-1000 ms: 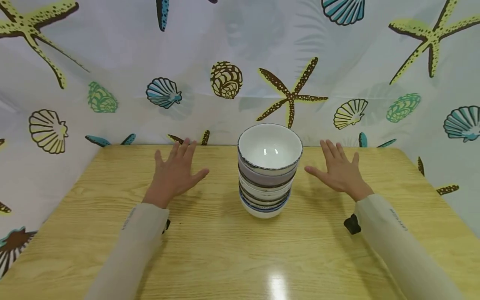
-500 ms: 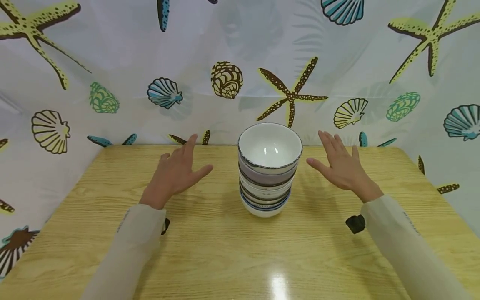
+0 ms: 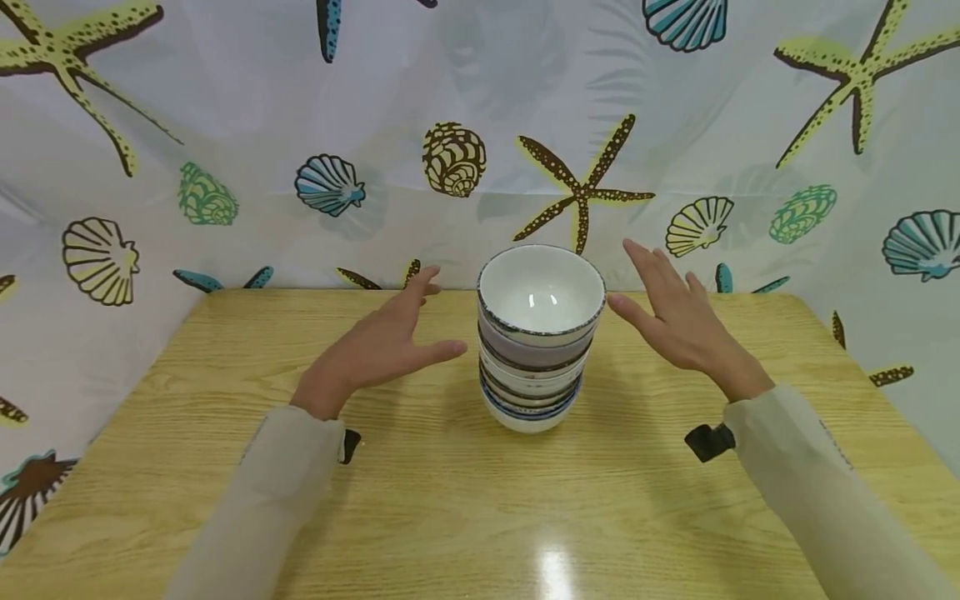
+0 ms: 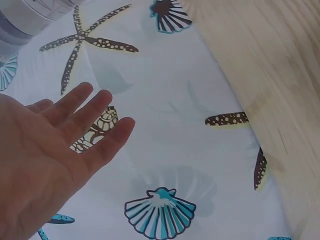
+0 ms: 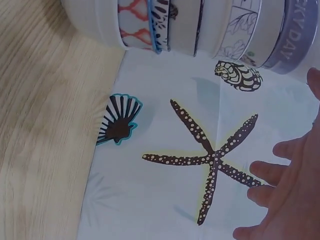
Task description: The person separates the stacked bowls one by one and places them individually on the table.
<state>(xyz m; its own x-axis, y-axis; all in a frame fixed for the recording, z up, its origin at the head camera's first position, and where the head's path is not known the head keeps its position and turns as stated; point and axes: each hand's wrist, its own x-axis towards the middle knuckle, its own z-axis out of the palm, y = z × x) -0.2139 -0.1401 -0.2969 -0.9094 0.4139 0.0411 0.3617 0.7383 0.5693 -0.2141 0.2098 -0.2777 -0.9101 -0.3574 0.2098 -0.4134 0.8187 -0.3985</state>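
Note:
A tall stack of nested bowls [image 3: 534,367] stands upright near the middle of the table. Its top bowl [image 3: 542,292] is white inside with a dark speckled rim. My left hand [image 3: 375,346] hovers just left of the stack, thumb pointing at it, fingers extended and holding nothing. On the other side, my right hand [image 3: 678,321] is raised by the top bowl, its thumb tip very near the rim; whether it touches I cannot tell. In the right wrist view the stacked bowls [image 5: 200,30] show differing patterns, one lilac with lettering.
The wooden table [image 3: 450,517] reaches back to a white cloth [image 3: 390,100] printed with starfish and shells, which hangs behind and at both sides. Small black devices [image 3: 708,442] sit at the wrists by the beige sleeves.
My left hand has moved right toward the stack and turned its palm inward. The right hand has risen and come closer to the top bowl. The bowls have stayed in place.

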